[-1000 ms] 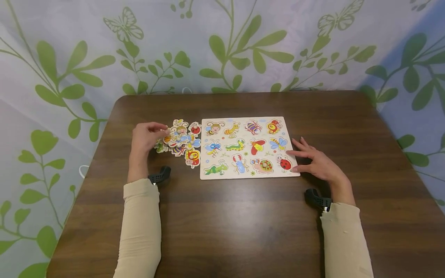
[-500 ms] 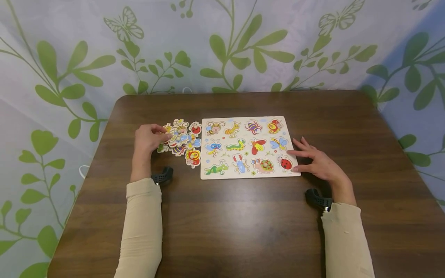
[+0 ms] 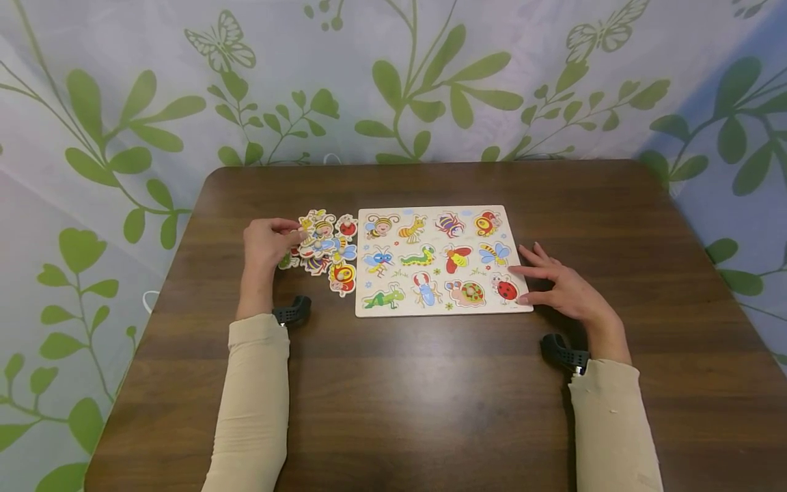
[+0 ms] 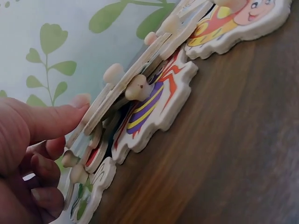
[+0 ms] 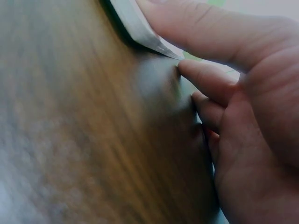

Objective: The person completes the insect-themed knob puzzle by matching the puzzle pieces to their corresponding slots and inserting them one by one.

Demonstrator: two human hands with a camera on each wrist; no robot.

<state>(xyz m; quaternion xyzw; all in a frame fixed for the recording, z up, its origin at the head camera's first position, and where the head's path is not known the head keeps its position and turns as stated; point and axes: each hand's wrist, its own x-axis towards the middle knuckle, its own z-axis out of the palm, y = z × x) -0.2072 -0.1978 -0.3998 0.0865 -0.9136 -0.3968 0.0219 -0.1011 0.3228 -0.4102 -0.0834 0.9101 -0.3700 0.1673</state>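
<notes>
Left hand (image 3: 267, 240) is pinching a piece (image 3: 307, 226) on the pile's (image 3: 337, 250) left side, so the board's (image 3: 436, 238) off right, by the right hand's (image 3: 564, 287) straight fingers.

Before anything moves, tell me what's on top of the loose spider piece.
Other loose pieces overlap the spider piece; its striped near part shows, but the far part they cover can't be seen.
</notes>
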